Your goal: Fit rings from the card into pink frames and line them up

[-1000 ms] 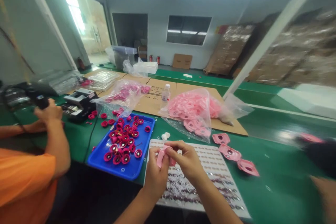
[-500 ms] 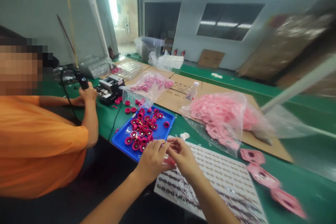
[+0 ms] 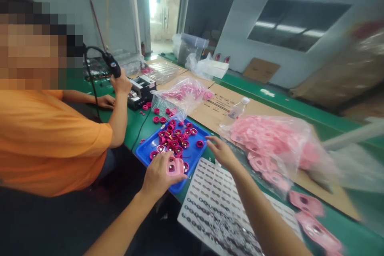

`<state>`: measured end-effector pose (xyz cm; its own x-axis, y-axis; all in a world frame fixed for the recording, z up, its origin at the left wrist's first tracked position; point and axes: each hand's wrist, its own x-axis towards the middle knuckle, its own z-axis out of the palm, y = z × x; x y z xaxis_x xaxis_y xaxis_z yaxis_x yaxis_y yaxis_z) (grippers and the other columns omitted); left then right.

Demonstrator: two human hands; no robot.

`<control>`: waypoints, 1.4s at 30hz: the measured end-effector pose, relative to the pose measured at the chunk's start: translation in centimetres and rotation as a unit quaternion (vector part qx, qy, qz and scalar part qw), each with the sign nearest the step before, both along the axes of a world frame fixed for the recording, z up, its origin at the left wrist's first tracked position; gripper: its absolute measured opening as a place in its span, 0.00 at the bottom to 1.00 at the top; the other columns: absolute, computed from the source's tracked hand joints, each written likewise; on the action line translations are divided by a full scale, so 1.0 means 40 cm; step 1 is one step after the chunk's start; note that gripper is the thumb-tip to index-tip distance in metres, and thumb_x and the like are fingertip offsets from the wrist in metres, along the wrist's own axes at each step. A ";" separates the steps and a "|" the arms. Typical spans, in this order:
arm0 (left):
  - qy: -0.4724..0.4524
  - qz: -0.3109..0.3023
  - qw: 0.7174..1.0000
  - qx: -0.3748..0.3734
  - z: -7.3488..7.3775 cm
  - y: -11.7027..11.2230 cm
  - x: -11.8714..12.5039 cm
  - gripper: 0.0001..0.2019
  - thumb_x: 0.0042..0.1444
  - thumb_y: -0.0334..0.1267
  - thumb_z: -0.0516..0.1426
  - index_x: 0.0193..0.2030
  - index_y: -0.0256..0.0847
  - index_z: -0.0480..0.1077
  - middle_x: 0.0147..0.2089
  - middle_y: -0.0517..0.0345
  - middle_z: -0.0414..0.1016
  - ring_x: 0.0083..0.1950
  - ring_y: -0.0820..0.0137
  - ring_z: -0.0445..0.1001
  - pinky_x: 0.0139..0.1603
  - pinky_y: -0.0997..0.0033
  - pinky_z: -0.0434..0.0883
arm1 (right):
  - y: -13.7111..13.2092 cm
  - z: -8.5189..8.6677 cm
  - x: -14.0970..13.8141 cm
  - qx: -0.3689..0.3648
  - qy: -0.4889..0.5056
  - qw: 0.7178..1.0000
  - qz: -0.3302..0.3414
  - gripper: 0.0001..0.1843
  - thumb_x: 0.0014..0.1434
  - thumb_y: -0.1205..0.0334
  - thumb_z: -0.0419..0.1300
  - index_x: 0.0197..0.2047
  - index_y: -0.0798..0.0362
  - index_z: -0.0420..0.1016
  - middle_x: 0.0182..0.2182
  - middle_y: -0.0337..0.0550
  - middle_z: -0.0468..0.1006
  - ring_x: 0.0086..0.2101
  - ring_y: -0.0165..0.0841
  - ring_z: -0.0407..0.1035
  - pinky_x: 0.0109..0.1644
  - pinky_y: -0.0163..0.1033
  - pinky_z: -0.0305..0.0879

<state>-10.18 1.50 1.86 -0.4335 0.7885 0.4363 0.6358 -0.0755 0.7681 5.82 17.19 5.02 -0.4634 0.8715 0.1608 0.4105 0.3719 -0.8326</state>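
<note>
My left hand [image 3: 157, 174] is closed on a light pink plastic casing [image 3: 177, 167] with a squarish opening, held over the near edge of the blue tray [image 3: 144, 149]. My right hand [image 3: 221, 153] reaches over the tray's right edge, fingers apart and nothing visible in them. Its fingertips are beside a dark pink round part [image 3: 199, 143] that lies apart from the others. Several more dark pink round parts [image 3: 175, 144] with dark or shiny centres are heaped in the tray.
A white slotted board [image 3: 207, 180] with rows of small metal pieces lies at right. Loose pink casings [image 3: 306, 203] and a bag of pink casings [image 3: 270, 136] are beyond it. A bottle [image 3: 239, 109] stands behind. At left, a person in orange [image 3: 60, 144] holds a black tool [image 3: 112, 65].
My hands have separated. The left now holds the pink casing alone, while the right has moved to the tray's right side. The view has shifted.
</note>
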 end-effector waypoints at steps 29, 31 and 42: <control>-0.646 -0.112 0.755 0.029 0.036 0.032 0.106 0.26 0.50 0.56 0.35 0.42 0.42 0.62 0.33 0.55 0.69 0.33 0.70 0.69 0.40 0.66 0.67 | -0.236 0.126 0.008 0.146 -0.043 0.987 0.045 0.15 0.54 0.62 0.49 0.46 0.46 0.62 0.43 0.41 0.65 0.44 0.35 0.59 0.48 0.41 0.57; -0.664 -0.127 0.735 0.044 0.060 0.024 0.135 0.24 0.50 0.55 0.37 0.44 0.42 0.61 0.34 0.55 0.69 0.35 0.70 0.69 0.41 0.66 0.66 | -0.259 0.126 0.033 0.161 -0.048 0.983 0.077 0.16 0.54 0.64 0.49 0.48 0.45 0.60 0.45 0.41 0.64 0.45 0.35 0.58 0.49 0.43 0.56; -0.625 -0.195 0.756 0.020 0.139 -0.021 0.246 0.23 0.52 0.51 0.39 0.42 0.37 0.63 0.38 0.53 0.68 0.40 0.68 0.66 0.41 0.70 0.63 | -0.355 0.100 0.132 0.079 0.067 0.994 0.036 0.17 0.53 0.68 0.50 0.47 0.47 0.59 0.46 0.41 0.61 0.47 0.34 0.55 0.53 0.45 0.54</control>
